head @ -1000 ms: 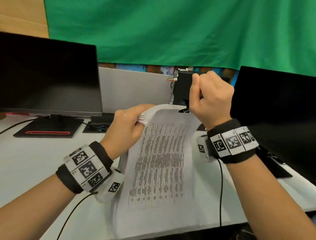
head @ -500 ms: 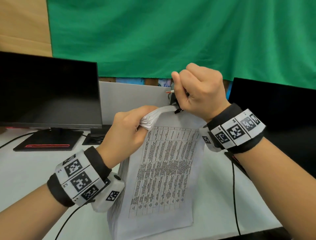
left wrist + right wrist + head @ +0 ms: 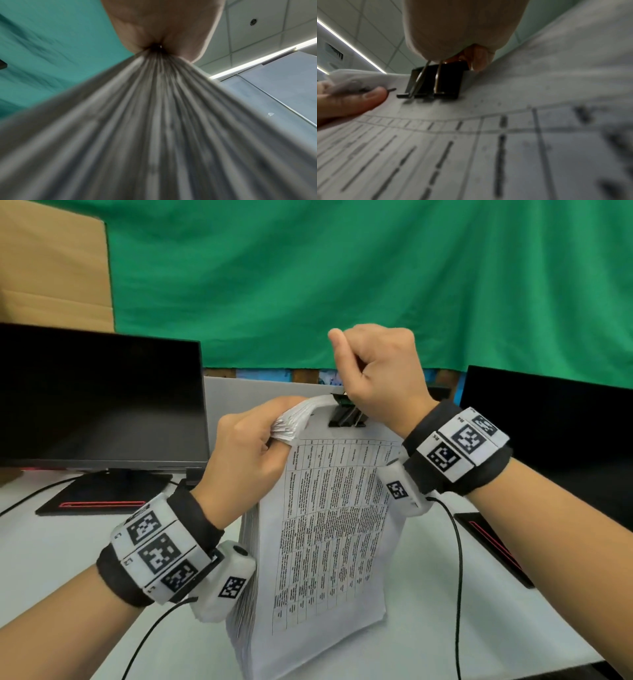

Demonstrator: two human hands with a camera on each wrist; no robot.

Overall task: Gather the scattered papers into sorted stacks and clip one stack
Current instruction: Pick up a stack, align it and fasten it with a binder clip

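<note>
A thick stack of printed papers (image 3: 329, 535) stands upright on the white table (image 3: 61, 542), its bottom edge down. My left hand (image 3: 253, 446) grips the stack's top left corner, bunching the sheets (image 3: 154, 121). A black binder clip (image 3: 346, 416) sits over the top edge of the stack, its wire handles raised. My right hand (image 3: 380, 378) is curled round those handles from above. The right wrist view shows the clip (image 3: 436, 81) biting the top sheet (image 3: 505, 148), with my left thumb (image 3: 351, 100) beside it.
A dark monitor (image 3: 99, 398) stands at the left on a black base (image 3: 99, 498). Another dark monitor (image 3: 548, 433) stands at the right. A grey panel (image 3: 246, 398) and a green curtain (image 3: 342, 282) lie behind. Wrist cables (image 3: 457, 577) hang over the table.
My right hand brought the clip down from above the stack onto its top edge. The stack rose more upright, and both hands lifted in the view.
</note>
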